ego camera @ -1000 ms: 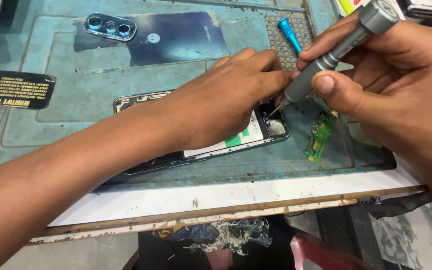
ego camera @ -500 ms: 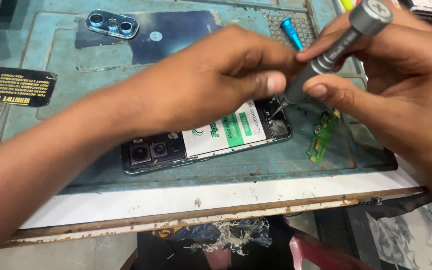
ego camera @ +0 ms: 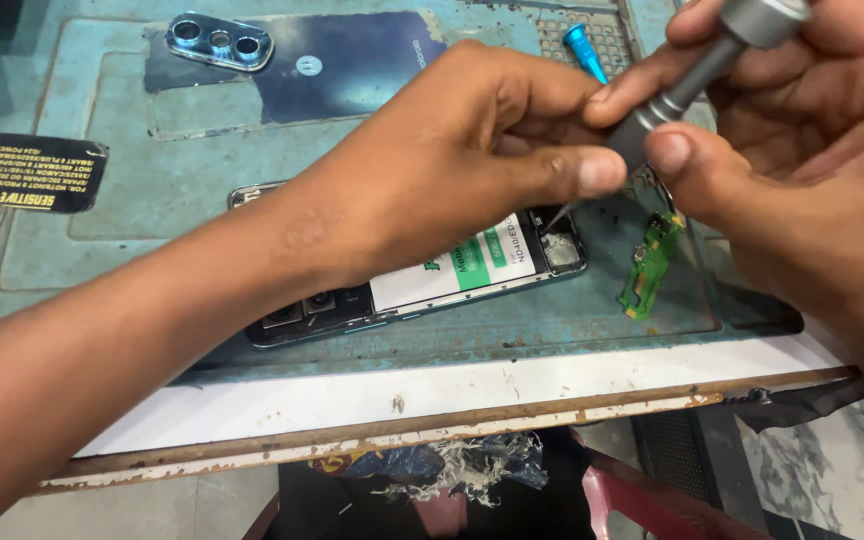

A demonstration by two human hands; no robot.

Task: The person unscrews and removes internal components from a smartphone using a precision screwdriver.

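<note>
Fingers of both hands, left hand (ego camera: 472,160) & right hand (ego camera: 782,170), pinch grey screwdriver (ego camera: 692,80), tip over opened phone (ego camera: 422,290).

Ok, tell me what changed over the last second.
The left hand lifted off the opened phone, uncovering its battery and camera end, and rose so its fingertips meet the grey screwdriver shaft. The right hand kept its grip on the screwdriver, tip still at the phone's lower end. The green circuit board and dark back cover stayed put.
</note>
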